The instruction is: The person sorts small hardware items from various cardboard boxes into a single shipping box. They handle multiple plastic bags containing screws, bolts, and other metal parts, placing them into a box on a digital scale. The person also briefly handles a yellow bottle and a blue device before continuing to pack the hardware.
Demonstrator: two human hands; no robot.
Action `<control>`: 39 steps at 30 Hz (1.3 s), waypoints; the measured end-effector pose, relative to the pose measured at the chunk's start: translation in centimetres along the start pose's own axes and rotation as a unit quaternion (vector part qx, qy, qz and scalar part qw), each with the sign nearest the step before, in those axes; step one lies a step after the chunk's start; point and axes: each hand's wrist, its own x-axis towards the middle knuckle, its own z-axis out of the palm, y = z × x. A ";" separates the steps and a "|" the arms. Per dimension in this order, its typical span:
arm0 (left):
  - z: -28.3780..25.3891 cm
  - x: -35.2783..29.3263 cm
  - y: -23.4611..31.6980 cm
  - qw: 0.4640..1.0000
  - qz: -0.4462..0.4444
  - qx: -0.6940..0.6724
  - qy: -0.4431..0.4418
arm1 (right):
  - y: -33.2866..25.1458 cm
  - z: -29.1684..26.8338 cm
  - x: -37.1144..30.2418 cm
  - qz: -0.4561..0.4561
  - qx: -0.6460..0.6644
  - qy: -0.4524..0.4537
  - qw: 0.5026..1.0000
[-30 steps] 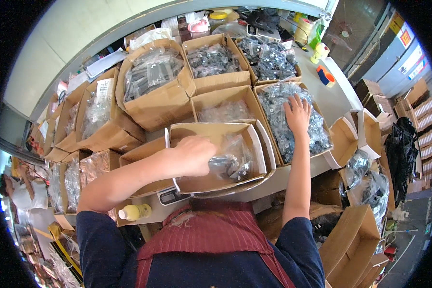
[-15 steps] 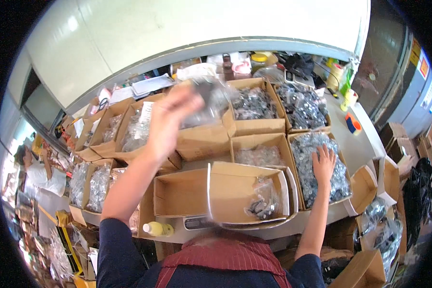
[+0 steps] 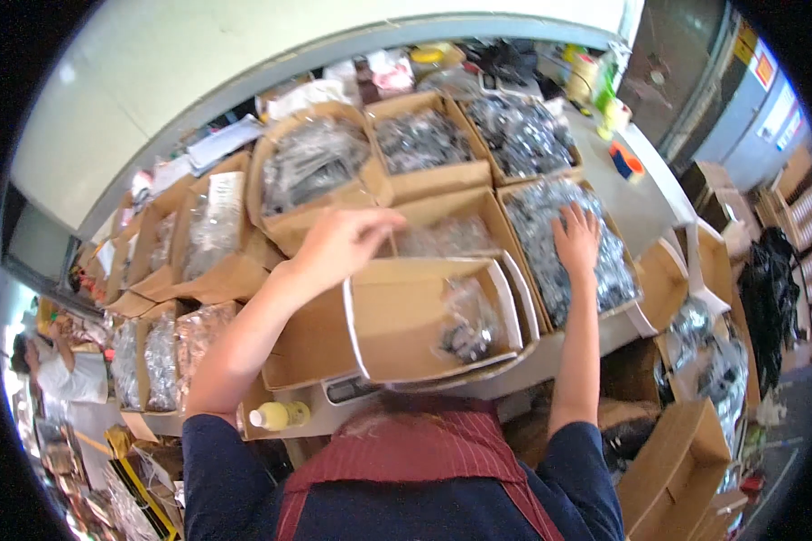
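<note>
My left hand (image 3: pixel 347 239) hovers over the rear edge of an open cardboard box (image 3: pixel 379 311) in front of me. Its fingers are half bent and somewhat apart, and I see nothing in them. Inside that box, at the right, lies a clear bag of small dark parts (image 3: pixel 469 334). My right hand (image 3: pixel 576 239) rests with fingers spread on small clear bags of dark parts (image 3: pixel 537 212), heaped in a box to the right. Beyond my left hand, a box (image 3: pixel 329 212) is filled with larger clear bags of dark parts (image 3: pixel 311 162).
More cardboard boxes of bagged parts (image 3: pixel 424 140) line the table. A yellow bottle (image 3: pixel 284 415) lies at the front edge, and an orange-and-blue tape roll (image 3: pixel 625 162) is at the right. Small empty cartons (image 3: pixel 663 279) stand at the right edge. A person (image 3: pixel 68 370) is at far left.
My left hand has come down and right, and the clear bag with a dark part is no longer in it. My right hand stays on the bags. The view has shifted.
</note>
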 end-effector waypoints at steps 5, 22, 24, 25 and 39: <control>6.0 -0.2 5.0 0.918 0.248 0.124 -0.284 | -0.7 -0.2 0.0 -0.016 0.010 0.021 1.000; 10.7 -0.8 3.2 0.905 0.246 0.175 -0.300 | -0.5 0.3 0.1 -0.022 0.017 0.048 0.998; 10.4 -1.0 3.4 0.898 0.247 0.163 -0.325 | -0.5 0.2 0.1 -0.023 0.014 0.047 0.999; 10.5 -1.2 3.3 0.898 0.239 0.167 -0.330 | -0.6 0.2 0.1 -0.023 0.012 0.046 0.999; 4.1 5.1 -0.2 0.886 -0.176 -0.280 -0.325 | -1.7 -0.9 0.1 0.006 0.027 0.030 0.999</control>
